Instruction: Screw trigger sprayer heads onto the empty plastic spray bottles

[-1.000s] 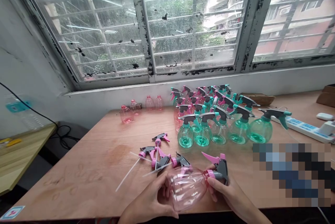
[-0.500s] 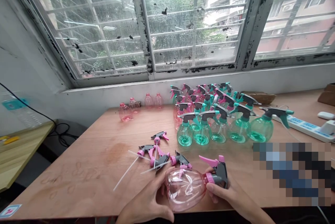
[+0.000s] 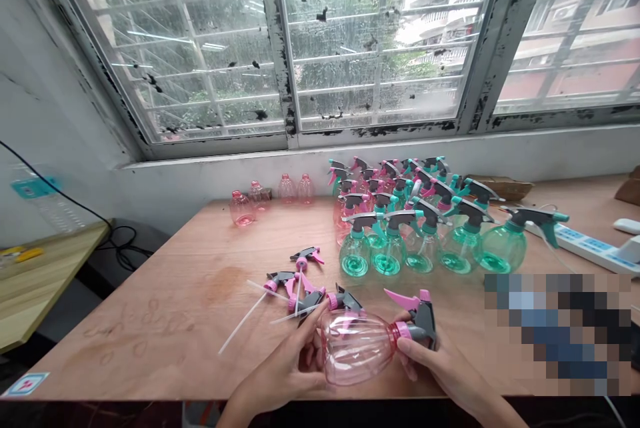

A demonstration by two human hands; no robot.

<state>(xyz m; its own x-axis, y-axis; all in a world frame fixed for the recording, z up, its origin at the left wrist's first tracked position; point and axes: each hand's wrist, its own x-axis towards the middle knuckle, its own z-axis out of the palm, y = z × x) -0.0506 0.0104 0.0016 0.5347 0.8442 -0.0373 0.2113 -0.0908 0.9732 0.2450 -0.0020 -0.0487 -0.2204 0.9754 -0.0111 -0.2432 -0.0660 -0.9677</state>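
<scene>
Holding a pink bottle (image 3: 357, 351) sideways, left hand (image 3: 277, 368) fingers spread round it, right hand (image 3: 440, 365) pinching just under its gray sprayer (image 3: 425, 325).

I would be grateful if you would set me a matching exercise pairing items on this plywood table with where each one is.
Items:
1. Clear pink plastic bottle
2. Pink bottles without sprayers
3. Green plastic spray bottles with teal collars
4. White power strip

Places:
A. Near the wall, at the table's far left
B. Between the left hand and right hand
C. Grouped closely at the table's far centre
D. At the table's right side

Pairs: 1-B, 2-A, 3-C, 4-D
</scene>
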